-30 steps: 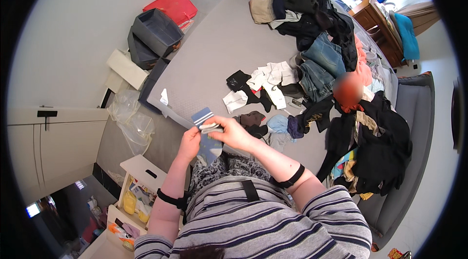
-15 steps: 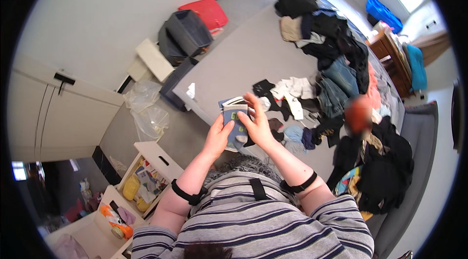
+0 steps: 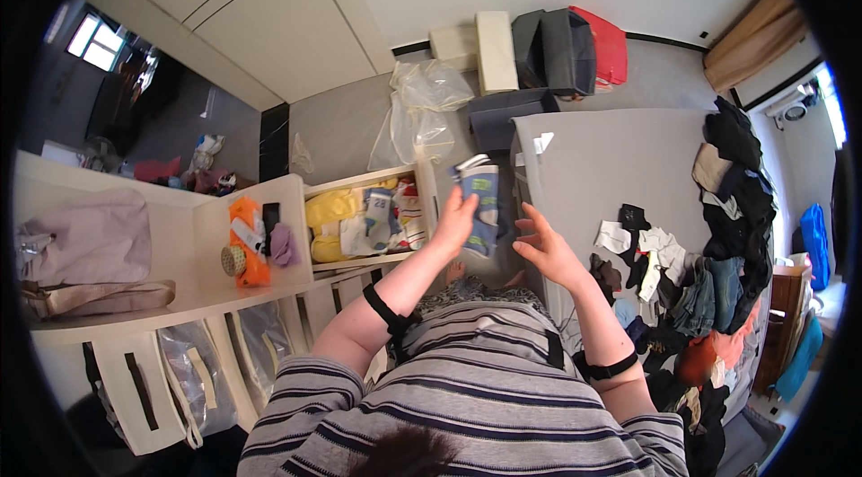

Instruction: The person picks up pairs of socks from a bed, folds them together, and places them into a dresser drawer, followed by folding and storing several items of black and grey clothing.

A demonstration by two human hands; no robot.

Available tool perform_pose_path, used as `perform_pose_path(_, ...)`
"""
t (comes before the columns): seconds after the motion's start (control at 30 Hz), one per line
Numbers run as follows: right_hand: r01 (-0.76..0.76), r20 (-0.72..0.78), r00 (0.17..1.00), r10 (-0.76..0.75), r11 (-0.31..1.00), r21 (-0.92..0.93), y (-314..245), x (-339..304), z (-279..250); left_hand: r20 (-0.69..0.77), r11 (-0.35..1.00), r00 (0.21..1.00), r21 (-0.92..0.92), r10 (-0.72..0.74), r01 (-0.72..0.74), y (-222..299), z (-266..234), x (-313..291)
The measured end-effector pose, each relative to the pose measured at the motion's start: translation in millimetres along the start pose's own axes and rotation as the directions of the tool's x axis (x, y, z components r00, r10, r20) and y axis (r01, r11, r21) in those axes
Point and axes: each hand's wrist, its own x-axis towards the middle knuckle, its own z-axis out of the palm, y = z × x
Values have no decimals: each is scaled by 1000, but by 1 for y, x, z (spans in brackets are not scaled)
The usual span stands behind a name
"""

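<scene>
Blue socks (image 3: 485,207) with green marks and a striped cuff hang from my left hand (image 3: 457,218), whose thumb and fingers are closed on them. My right hand (image 3: 544,246) is apart from the socks, fingers spread, holding nothing. To the left of my left hand a drawer (image 3: 426,198) is pulled out, with yellow clothing (image 3: 330,207) and several small folded socks or garments (image 3: 379,216) inside.
A bed (image 3: 620,154) to my right carries white and black socks (image 3: 660,252), jeans (image 3: 718,288) and dark clothes. Grey bins (image 3: 566,50) stand by the wall. Clear plastic (image 3: 422,109) lies on the floor. An orange pack (image 3: 247,243) rests on the cabinet at left.
My body has turned left, bringing the drawer closer to the middle. My right hand has let go of the socks and moved off to the right; my left hand keeps them.
</scene>
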Motion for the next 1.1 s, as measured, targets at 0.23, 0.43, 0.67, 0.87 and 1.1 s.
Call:
perform_pose_path(0.23,-30,42,999,31,999,-20,22,-14,-9,-336,953,942,282,-11,112,-54,-131,-3)
perform_pose_path(0.43,-133,-29,991,131,986,-105,22,-34,-21,-301,946,949,269,-95,180,-55,-158,2)
perform_pose_path(0.67,-164,-89,984,152,975,-147,26,-47,-16,-335,313,914,914,229,257,-66,-148,3)
perform_pose_path(0.87,-216,-194,961,196,973,-87,35,-60,-10,-67,-3,979,998,-194,67,-73,-151,1)
perform_pose_path(1.1,-350,-274,910,311,931,-103,63,-73,5,-61,8,964,998,-259,65,-68,-178,12)
